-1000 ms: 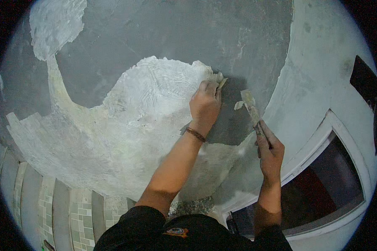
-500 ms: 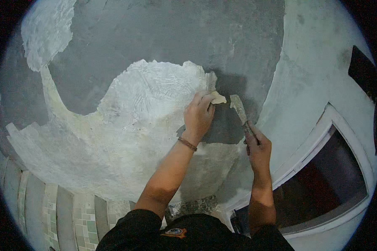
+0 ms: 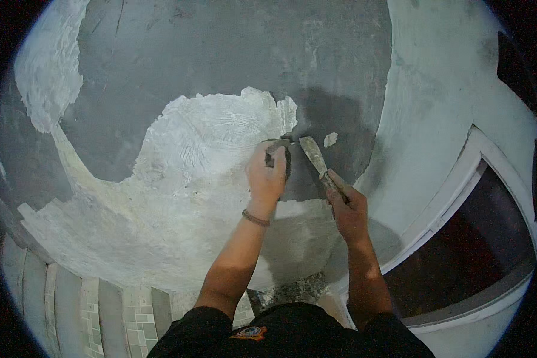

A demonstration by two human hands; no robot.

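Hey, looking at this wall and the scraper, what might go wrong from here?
The scraper in the right hand has its blade close to the left hand, so a slip might nick the fingers. The gray layer has a ragged edge around the white patch, so it might tear unevenly if pulled.

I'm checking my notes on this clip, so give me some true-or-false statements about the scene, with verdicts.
1. The right hand grips a scraper. True.
2. The bracelet is on the same arm as the scraper. False: it circles the wrist of the left hand.
3. A small pale flake shows right of the scraper's blade. True.
4. The white frame is at the picture's left. False: it is at the right.
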